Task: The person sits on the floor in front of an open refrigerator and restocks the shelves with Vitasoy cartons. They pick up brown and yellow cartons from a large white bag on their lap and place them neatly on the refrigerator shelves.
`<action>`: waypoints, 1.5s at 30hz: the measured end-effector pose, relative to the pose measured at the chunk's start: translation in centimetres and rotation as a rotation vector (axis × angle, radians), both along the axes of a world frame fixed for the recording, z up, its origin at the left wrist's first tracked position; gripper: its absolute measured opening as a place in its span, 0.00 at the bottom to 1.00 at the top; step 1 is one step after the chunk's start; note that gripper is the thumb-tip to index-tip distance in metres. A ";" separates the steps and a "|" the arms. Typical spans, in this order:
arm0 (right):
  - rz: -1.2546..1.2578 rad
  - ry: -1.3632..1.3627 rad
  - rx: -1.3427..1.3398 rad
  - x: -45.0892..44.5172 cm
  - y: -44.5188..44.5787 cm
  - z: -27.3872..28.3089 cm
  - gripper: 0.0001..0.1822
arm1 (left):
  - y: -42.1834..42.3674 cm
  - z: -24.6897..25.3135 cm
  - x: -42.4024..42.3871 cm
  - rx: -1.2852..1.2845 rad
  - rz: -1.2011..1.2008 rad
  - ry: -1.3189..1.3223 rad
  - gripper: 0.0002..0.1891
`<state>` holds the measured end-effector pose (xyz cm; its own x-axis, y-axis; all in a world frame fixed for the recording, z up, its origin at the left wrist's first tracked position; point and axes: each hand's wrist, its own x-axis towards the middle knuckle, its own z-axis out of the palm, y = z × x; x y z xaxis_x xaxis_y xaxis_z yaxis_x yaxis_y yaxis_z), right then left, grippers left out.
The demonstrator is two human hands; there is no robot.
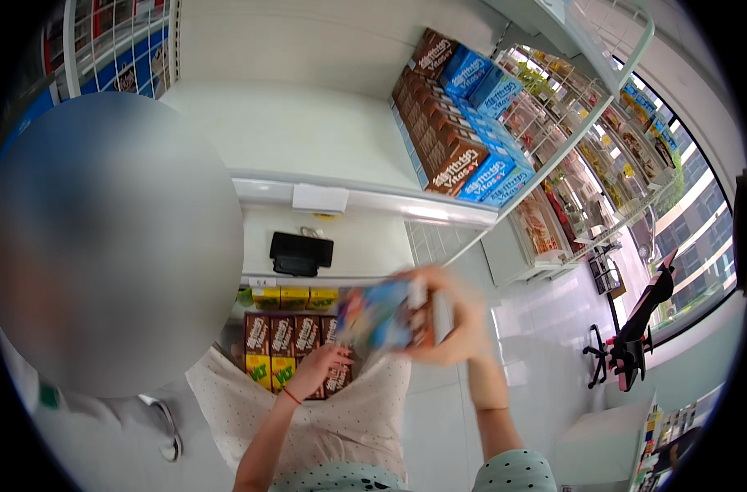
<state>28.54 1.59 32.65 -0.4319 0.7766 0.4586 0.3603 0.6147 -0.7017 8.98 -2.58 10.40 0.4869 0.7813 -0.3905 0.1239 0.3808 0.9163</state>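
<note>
My right hand point(456, 326) grips a blurred drink carton point(386, 313), brown at one end with a blue printed face, raised in front of the shelf unit. It may be more than one carton. Below and to its left, my left hand point(315, 372) lies over brown Vitasoy cartons point(282, 335); whether its fingers grip one is unclear. Yellow VLT cartons point(258, 371) stand nearer my lap, partly behind my hand. On the upper shelf point(275, 129), brown cartons point(441, 138) and blue cartons point(493, 169) form rows at the right end.
A black clip-like object point(301, 253) rests on the lower shelf. More yellow cartons point(293, 298) sit beneath it. A large blurred disc hides the left side; a person's shoe point(172, 440) shows below it. Snack racks point(570, 135) and an office chair point(632, 338) stand to the right.
</note>
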 end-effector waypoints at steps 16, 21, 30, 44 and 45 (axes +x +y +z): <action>-1.205 -0.558 0.804 4.3 34.8 11.6 0.44 | -3.2 -28.8 -0.2 1.178 -0.273 0.798 0.27; -1.203 -0.666 0.929 8.1 39.0 9.0 0.50 | -3.5 -24.2 0.0 1.179 -0.420 0.922 0.26; -0.959 -0.914 0.631 8.9 35.8 10.7 0.56 | -3.4 -19.2 1.1 0.931 -0.035 0.781 0.28; -0.874 -0.994 0.632 10.6 37.3 10.9 0.57 | -1.4 -16.1 1.7 0.942 0.099 0.898 0.19; -0.860 -0.987 0.611 10.7 37.3 10.9 0.57 | -1.4 -15.4 2.0 0.945 0.139 0.881 0.18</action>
